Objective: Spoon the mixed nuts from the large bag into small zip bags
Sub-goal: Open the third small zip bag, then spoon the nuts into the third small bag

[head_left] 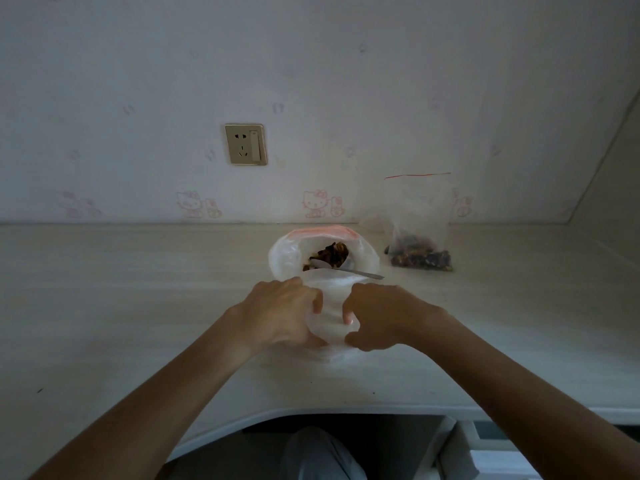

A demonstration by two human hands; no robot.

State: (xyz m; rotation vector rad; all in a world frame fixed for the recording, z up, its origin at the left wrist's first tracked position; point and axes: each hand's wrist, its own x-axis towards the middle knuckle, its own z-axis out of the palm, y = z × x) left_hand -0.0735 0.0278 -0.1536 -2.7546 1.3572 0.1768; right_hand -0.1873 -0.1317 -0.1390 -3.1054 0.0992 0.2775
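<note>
Two hands at work on the pale table (138, 306), both curled onto one small clear zip bag (332, 320): left hand (280, 313) gripping its left side, fingers bent inward and thumb tucked against the film; right hand (381, 317) pinching the right side, knuckles up, fingertips pressed into the plastic. Held close together, with only a narrow strip of the crinkled film between them. Just behind, touching the small bag's far edge, one large bag (322, 251) of translucent plastic, mouth spread into a round opening with a pinkish-red zip strip along the far rim. Inside, a dark brown heap of mixed nuts (330, 254) and one metal spoon (349, 270), bowl among the nuts, slim handle over the near-right rim. Off to the right, against the wall, one more clear zip bag (420, 233), upright, thin red line at top, dark nuts at the bottom. One beige wall socket (246, 144) above.
</note>
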